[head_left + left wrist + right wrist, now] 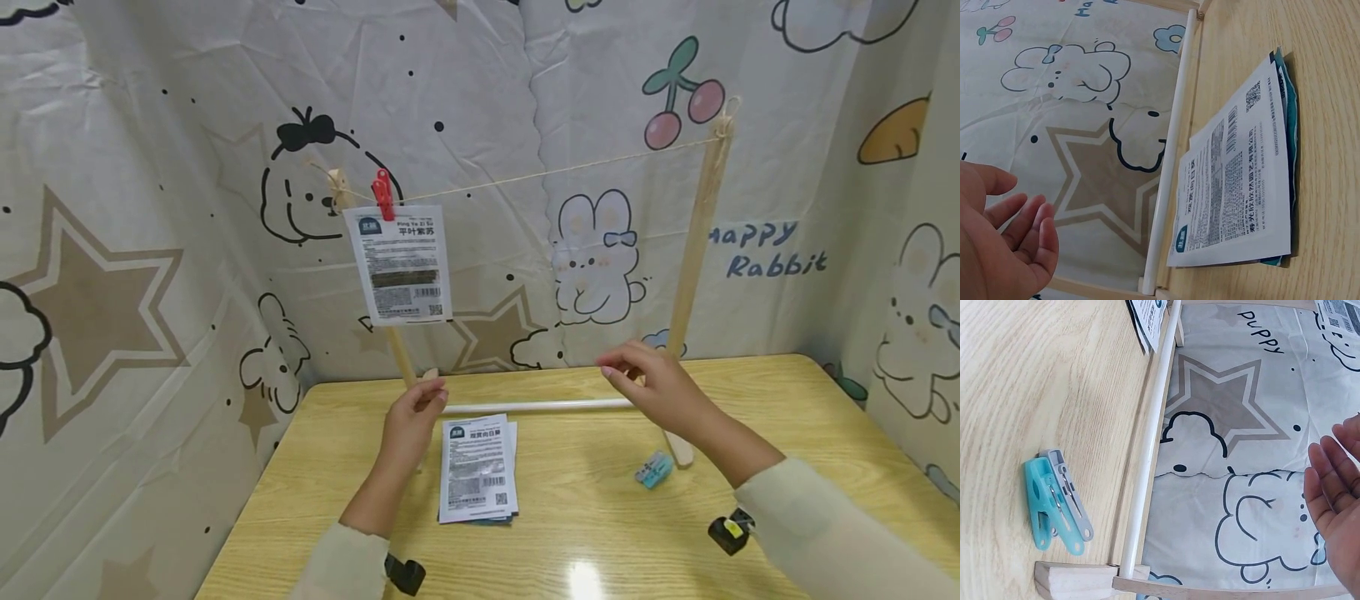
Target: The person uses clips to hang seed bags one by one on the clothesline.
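My left hand [408, 423] is held by the left post, its fingers loosely bent and nothing in them. Over the right part of the table, my right hand [662, 390] is likewise bare, with relaxed fingers near the right post. A red clothespin [382, 190] pinches a white printed packet [408, 258] onto the string [540, 172], close to its left end. Below lies a small stack of similar packets [477, 467], with teal edges showing in the left wrist view. A teal clothespin [1054, 506] and a grey clothespin [1072, 497] rest side by side on the table.
Two wooden posts, the left post [401, 358] and the right post [699, 242], carry the string. A white rod [540, 407] runs low between them, behind the stack. A cartoon-printed cloth [487, 100] hangs around the wooden table [585, 525].
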Demonstrator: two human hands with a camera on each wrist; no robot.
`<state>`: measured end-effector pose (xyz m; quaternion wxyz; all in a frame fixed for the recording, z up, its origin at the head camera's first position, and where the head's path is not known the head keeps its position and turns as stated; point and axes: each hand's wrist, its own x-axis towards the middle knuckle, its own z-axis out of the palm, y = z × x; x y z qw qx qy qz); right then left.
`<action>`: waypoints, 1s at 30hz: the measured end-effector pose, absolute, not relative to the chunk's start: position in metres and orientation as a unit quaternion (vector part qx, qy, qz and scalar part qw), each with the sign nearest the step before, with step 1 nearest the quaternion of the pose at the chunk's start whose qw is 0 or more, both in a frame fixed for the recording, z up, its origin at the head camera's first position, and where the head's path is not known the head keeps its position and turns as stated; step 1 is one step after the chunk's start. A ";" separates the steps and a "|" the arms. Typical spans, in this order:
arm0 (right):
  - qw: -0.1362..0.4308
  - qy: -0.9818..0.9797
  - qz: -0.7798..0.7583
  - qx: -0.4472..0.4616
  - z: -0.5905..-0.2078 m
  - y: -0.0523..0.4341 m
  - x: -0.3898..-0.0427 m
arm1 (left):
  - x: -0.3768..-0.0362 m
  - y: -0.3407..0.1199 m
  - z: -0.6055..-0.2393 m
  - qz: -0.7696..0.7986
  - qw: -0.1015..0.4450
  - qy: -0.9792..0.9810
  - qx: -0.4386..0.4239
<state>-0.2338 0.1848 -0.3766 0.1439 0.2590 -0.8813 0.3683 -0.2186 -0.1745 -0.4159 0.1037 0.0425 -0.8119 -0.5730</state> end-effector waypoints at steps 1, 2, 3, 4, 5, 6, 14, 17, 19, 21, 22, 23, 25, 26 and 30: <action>0.141 -0.882 0.370 0.257 -0.378 0.185 -0.234 | -0.219 -0.174 -0.417 -0.570 0.104 -0.814 0.043; 0.138 -0.882 0.372 0.255 -0.379 0.185 -0.233 | -0.219 -0.174 -0.417 -0.569 0.105 -0.815 0.043; 0.135 -0.882 0.374 0.252 -0.380 0.186 -0.233 | -0.219 -0.174 -0.418 -0.566 0.106 -0.817 0.043; 0.132 -0.882 0.376 0.251 -0.382 0.186 -0.233 | -0.219 -0.174 -0.418 -0.565 0.106 -0.817 0.043; 0.130 -0.882 0.378 0.249 -0.383 0.186 -0.232 | -0.219 -0.174 -0.419 -0.563 0.106 -0.818 0.043; 0.127 -0.882 0.380 0.247 -0.384 0.186 -0.232 | -0.219 -0.174 -0.420 -0.563 0.106 -0.819 0.042; 0.111 -0.881 0.392 0.239 -0.389 0.188 -0.226 | -0.217 -0.172 -0.427 -0.558 0.104 -0.822 0.041; 0.108 -0.882 0.391 0.239 -0.391 0.188 -0.224 | -0.216 -0.172 -0.432 -0.555 0.101 -0.824 0.039; 0.109 -0.883 0.389 0.240 -0.393 0.188 -0.224 | -0.215 -0.172 -0.434 -0.554 0.098 -0.826 0.039; 0.109 -0.883 0.388 0.242 -0.395 0.189 -0.223 | -0.214 -0.171 -0.436 -0.552 0.093 -0.828 0.039; 0.109 -0.883 0.387 0.242 -0.396 0.189 -0.223 | -0.213 -0.171 -0.437 -0.551 0.090 -0.829 0.041; 0.107 -0.883 0.388 0.243 -0.397 0.190 -0.223 | -0.213 -0.171 -0.437 -0.550 0.087 -0.830 0.043; 0.102 -0.882 0.391 0.243 -0.399 0.191 -0.223 | -0.212 -0.170 -0.439 -0.547 0.084 -0.832 0.047; 0.100 -0.881 0.392 0.243 -0.401 0.192 -0.222 | -0.212 -0.170 -0.440 -0.547 0.081 -0.832 0.048; 0.092 -0.880 0.402 0.238 -0.407 0.195 -0.221 | -0.212 -0.170 -0.444 -0.551 0.074 -0.830 0.052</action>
